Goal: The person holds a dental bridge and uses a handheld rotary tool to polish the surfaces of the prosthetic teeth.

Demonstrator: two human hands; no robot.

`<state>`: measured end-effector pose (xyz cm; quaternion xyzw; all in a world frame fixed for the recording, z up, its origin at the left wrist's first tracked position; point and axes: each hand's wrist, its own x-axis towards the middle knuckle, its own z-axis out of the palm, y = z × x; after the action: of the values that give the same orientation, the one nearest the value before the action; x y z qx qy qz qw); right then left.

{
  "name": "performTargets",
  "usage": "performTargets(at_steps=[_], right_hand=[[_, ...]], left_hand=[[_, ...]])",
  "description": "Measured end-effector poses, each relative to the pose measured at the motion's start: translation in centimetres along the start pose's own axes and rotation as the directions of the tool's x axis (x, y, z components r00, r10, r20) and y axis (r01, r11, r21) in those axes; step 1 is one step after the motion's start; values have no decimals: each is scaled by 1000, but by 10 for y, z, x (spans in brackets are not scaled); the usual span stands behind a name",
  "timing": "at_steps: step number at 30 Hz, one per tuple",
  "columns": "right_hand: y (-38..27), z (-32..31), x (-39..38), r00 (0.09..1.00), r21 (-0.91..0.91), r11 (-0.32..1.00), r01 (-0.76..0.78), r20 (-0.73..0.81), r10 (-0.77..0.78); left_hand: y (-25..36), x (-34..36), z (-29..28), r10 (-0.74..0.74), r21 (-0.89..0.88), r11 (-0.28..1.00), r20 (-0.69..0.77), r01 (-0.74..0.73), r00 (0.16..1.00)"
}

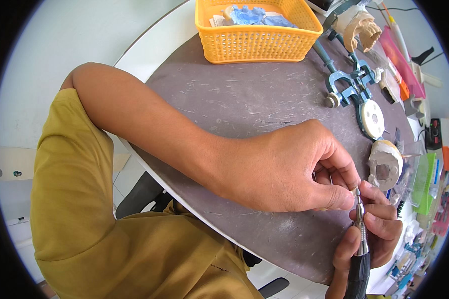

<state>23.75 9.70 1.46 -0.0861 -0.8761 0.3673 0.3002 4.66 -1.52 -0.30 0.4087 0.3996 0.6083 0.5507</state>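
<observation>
My left hand [274, 172] reaches in from the left with thumb and fingers pinched together. What they hold, if anything, is mostly hidden; only a tiny pale speck shows at the fingertips. My right hand [384, 225] is wrapped round a rotary handpiece [360, 266] with a black grip and a silver nose. Its tip points away from me and meets the fingertips of my left hand. Just beyond both hands sits a whitish plaster dental model [385, 165] with a squarish grey patch on its face.
A yellow plastic basket [258, 46] with blue moulded pieces stands at the back. Right of it lies a blue-green dental articulator [353, 82], with a cream plaster cast [361, 31] at its far end. Various tools and green and pink items crowd the right side of the brown tabletop [209, 84].
</observation>
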Motion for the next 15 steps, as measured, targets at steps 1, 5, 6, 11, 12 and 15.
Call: performTargets(at_steps=[1, 5, 6, 11, 12, 15], right_hand=[[1, 0, 0, 1000, -5, 1000, 10, 0, -10], [1, 0, -1, 1000, -4, 1000, 25, -2, -25], [1, 0, -1, 1000, 1, 1000, 22, -4, -22], [3, -1, 1, 999, -23, 999, 48, 12, -47], [3, -1, 1, 998, -37, 998, 59, 18, -58], [2, 0, 0, 1000, -14, 1000, 21, 0, -21]], left_hand=[[0, 0, 0, 4, -2, 1000, 0, -4, 1000], [-1, 1, 0, 5, -9, 1000, 4, -5, 1000], [-1, 1, 0, 4, -9, 1000, 5, -4, 1000], [-1, 1, 0, -10, -27, 1000, 5, 10, 1000], [-1, 1, 1, -12, -32, 999, 4, 12, 1000], [0, 0, 0, -16, -29, 999, 3, 16, 1000]])
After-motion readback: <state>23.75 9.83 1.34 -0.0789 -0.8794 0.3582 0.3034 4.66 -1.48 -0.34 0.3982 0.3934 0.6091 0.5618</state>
